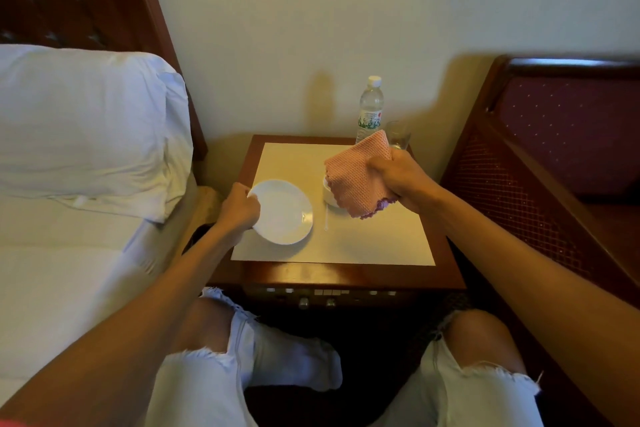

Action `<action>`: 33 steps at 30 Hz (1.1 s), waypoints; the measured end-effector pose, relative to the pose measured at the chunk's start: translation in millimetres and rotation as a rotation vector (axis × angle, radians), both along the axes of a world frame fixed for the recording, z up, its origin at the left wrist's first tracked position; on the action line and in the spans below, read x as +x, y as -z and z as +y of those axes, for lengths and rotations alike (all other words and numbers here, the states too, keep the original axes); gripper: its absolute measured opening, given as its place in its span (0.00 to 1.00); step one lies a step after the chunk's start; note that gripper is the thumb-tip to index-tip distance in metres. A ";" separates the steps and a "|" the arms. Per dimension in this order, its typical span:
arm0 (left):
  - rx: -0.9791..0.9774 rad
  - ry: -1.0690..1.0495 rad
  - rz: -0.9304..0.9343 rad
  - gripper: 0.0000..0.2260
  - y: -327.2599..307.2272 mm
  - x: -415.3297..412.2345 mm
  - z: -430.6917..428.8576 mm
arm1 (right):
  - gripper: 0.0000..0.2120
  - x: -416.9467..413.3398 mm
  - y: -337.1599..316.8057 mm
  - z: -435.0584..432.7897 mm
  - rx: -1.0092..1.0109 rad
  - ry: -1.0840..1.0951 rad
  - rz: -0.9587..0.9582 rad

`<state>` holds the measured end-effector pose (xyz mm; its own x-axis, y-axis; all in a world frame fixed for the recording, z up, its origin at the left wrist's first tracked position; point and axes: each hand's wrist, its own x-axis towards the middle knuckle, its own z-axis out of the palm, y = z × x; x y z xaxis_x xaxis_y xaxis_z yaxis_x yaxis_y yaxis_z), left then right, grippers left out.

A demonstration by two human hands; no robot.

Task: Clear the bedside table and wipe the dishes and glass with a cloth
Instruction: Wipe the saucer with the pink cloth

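Left hand (239, 206) gripping rim of glossy white plate (285, 215), which lies between both hands. Right hand (398, 177) fisted round pink waffle-weave cloth (356, 177), hanging over small white cup (329, 197); clear glass (398, 134) just beyond knuckles.

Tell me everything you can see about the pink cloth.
The pink cloth is soft and waffle-textured, roughly square, with a darker purple scalloped edge showing at its lower corner. The right hand grips it bunched at one side, so it hangs spread and tilted above the bedside table. Its upper corner rises in front of the base of the water bottle, beside the glass. Its lower part overlaps a small white dish; whether it touches that dish cannot be told.
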<state>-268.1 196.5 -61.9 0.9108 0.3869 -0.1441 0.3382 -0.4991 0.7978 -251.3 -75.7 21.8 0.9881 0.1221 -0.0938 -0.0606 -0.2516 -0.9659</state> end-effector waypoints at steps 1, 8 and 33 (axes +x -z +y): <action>-0.075 -0.018 -0.045 0.08 -8.2 -2.9 -6.8 | 0.10 0.3 -2.0 -2.0 0.001 0.017 -0.023; -0.679 0.047 -0.099 0.15 -50.5 -20.3 -62.5 | 0.13 -15.3 -5.8 8.3 -0.128 0.046 -0.332; -1.282 0.309 0.140 0.25 -89.6 -34.1 -126.6 | 0.24 -59.4 23.4 -5.1 -0.902 -0.442 -0.655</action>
<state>-302.2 69.9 27.7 0.8839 -0.3120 -0.3485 0.4650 0.5059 0.7265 -310.7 -80.8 -1.7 0.7691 0.6118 0.1846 0.6389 -0.7289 -0.2461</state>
